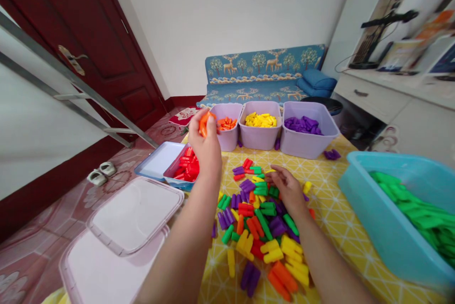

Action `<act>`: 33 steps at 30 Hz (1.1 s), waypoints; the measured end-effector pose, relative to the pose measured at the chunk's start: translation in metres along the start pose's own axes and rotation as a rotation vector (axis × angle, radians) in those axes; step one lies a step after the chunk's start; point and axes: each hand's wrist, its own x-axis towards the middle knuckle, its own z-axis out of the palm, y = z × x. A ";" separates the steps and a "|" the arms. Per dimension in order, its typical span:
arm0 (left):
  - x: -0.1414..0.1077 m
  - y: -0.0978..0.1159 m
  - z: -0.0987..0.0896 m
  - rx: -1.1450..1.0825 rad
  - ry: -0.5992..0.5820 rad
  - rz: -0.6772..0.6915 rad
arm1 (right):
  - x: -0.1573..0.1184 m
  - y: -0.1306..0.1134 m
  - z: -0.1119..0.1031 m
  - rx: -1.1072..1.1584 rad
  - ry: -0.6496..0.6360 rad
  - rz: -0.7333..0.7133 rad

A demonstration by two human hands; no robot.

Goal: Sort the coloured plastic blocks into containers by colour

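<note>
My left hand [206,138] is raised in front of the lilac bin of orange pieces [227,140], its fingers closed around an orange plastic piece [204,123]. My right hand [287,189] reaches over the far right side of a mixed pile of plastic pieces [263,221], its fingers loosely extended. A yellow piece lies by its fingertips; whether they touch is unclear. The pile has red, orange, yellow, green and purple pieces, many shaped like joined tubes. Part of the orange bin is hidden behind my left hand.
A lilac bin of yellow pieces [258,139] and a lilac bin of purple pieces [305,145] stand at the back. Red pieces fill a box [170,178] at left, near stacked lids [137,214]. A turquoise tub [377,218] with green pieces stands at right.
</note>
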 end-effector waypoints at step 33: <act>-0.100 -0.069 -0.016 0.931 -0.958 -0.128 | 0.000 0.001 0.001 -0.049 -0.002 -0.019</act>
